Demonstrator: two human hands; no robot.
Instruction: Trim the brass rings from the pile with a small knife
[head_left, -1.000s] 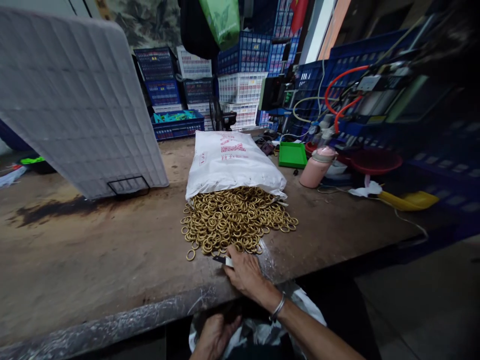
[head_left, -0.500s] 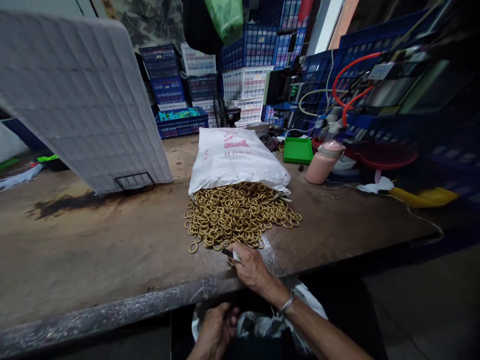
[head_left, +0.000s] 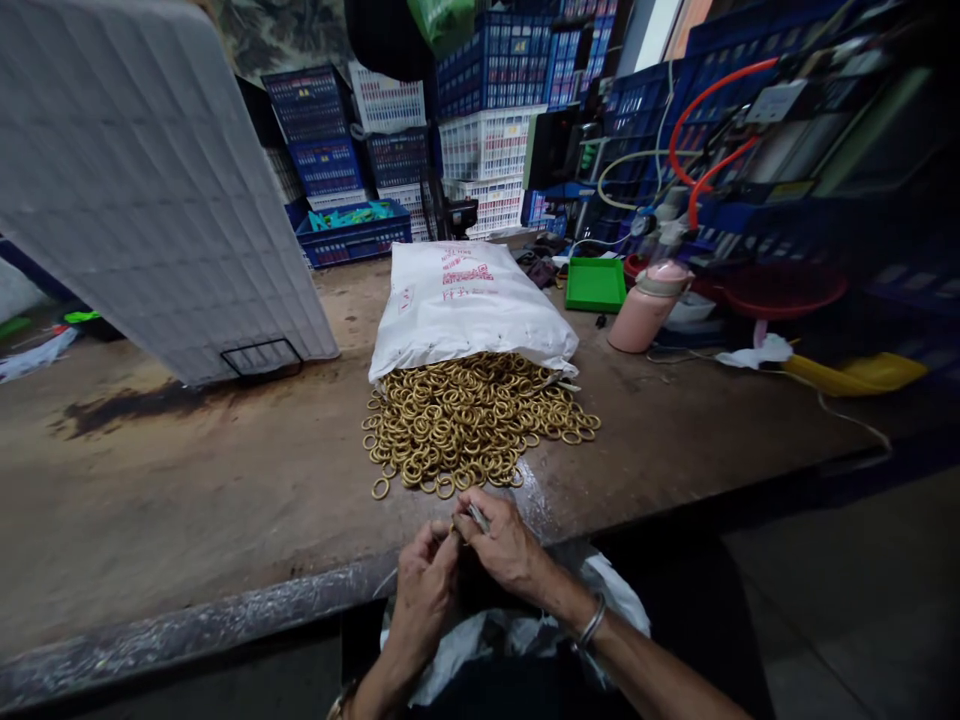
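Note:
At the table's front edge my two hands meet at the fingertips. My right hand [head_left: 504,545] is closed around a small, slim metal hand tool [head_left: 478,517], whose kind I cannot make out. My left hand [head_left: 426,590] is pinched on a small gold-coloured ring [head_left: 453,528], mostly hidden by the fingers. Just beyond them lies a heap of gold-coloured rings [head_left: 457,425], spilling from the mouth of a white woven sack [head_left: 469,310] with red print. Below my hands, a white plastic bag [head_left: 611,590] hangs open at my lap.
A tall whitish ribbed panel [head_left: 157,200] stands on the left. To the right are a green tray [head_left: 595,284], a pink bottle [head_left: 649,310], a yellow scoop-like piece [head_left: 862,373] and a machine with red hoses [head_left: 694,110]. Stacked crates [head_left: 491,145] line the back.
My left hand has risen from the lap to meet my right hand. The right hand has drawn a ring back from the heap's front edge. The view has shifted slightly.

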